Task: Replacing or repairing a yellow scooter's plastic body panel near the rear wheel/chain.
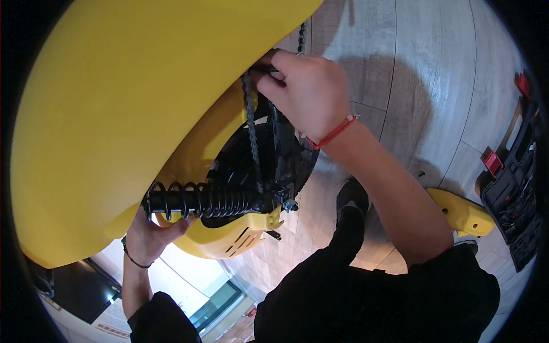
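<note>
A yellow scooter-like vehicle body (114, 108) fills the upper left, with a black wheel (234, 154) and a drive chain (252, 128) beneath it. My right hand (314, 86) is closed, thumb and fingers pinched at the panel's lower edge beside the chain. What they pinch is dark and mostly hidden. Lower left, my left hand (150, 234) is at the end of a black coil-spring shock absorber (200, 200). Its thumb lies along the spring's underside and the other fingers go behind it. A bolt with a nut (290, 204) shows at the shock absorber's other end.
A slotted yellow cover (234, 243) sits below the wheel. On the wood-look floor (434, 74) lie another yellow piece (466, 214), a small dark part (421, 173) and an open black tool case (509, 183) with red latches. My shoe (351, 197) is near the wheel.
</note>
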Action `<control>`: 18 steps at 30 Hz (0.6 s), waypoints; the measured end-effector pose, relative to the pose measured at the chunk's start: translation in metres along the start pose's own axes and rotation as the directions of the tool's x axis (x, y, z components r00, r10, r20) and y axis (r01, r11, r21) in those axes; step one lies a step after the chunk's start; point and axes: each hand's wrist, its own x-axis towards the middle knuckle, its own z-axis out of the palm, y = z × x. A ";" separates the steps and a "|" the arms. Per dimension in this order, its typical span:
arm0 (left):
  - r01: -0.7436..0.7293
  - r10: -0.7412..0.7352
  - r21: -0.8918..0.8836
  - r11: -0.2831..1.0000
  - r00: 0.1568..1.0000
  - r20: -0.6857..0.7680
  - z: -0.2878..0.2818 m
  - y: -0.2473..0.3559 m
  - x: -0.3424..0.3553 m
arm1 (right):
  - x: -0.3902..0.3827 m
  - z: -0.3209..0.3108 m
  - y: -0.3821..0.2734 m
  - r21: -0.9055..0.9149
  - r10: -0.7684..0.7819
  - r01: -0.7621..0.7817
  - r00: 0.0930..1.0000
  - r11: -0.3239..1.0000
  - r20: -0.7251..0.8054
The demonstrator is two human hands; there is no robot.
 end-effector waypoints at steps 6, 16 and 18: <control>0.012 -0.014 0.088 0.996 1.000 0.025 -0.005 0.001 -0.001 | -0.003 0.005 0.010 0.388 0.178 -0.142 0.982 0.911 -0.057; 0.017 -0.055 0.269 0.963 0.990 0.134 -0.012 0.007 -0.004 | -0.008 -0.007 0.003 0.394 0.312 -0.293 0.950 0.871 0.017; 0.146 -0.150 0.074 0.986 0.988 0.043 0.000 0.009 -0.002 | -0.010 -0.004 0.002 0.338 0.330 -0.323 0.943 0.884 0.039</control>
